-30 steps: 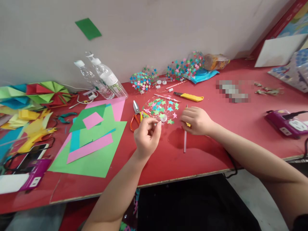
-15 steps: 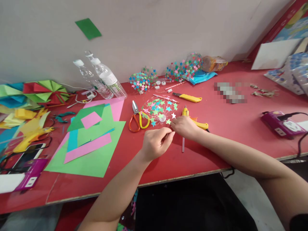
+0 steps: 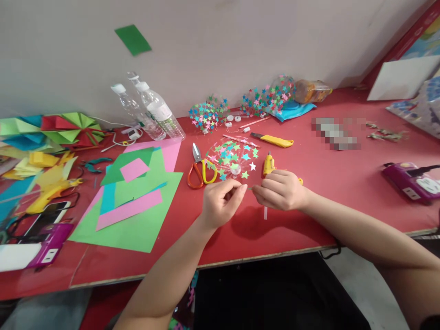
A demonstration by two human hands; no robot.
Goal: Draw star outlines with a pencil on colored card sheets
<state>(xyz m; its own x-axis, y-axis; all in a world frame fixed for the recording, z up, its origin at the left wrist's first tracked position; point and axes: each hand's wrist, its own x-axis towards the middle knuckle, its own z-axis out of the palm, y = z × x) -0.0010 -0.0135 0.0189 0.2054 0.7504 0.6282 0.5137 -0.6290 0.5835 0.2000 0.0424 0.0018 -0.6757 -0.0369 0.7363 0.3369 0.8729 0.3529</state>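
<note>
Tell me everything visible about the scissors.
The scissors have metallic-looking blades, seemingly closed, and two handle loops, one red-orange, one yellow, spread apart. They lie on the red tabletop, tips toward the wall, between the light green paper and the clear, star-covered piece. The left hand does not touch them; whether the yellow loop touches that piece is unclear.

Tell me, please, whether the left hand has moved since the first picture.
Yes: against the scissors, the left hand moved right and nearer the table edge.
</note>
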